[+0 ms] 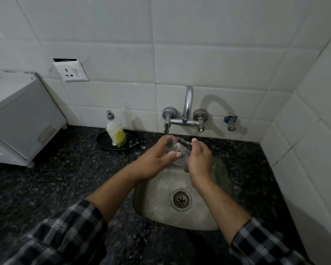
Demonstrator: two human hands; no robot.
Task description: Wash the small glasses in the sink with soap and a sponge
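Observation:
Over the back of the steel sink (157,205), my left hand (157,159) grips a small clear glass (170,147) lying on its side. My right hand (198,159) presses a grey, soapy sponge (183,148) against the glass's mouth. Both hands meet just below the wall tap (187,104). No water is seen running. A soap bottle (116,131) with yellowish liquid stands in a black dish (103,141) to the left of the sink.
Dark speckled granite counter (65,178) surrounds the sink. A white appliance (17,119) sits at the left, a wall socket (71,71) above it. A glass dish (221,169) leans in the sink's right side. White tiled walls close the back and right.

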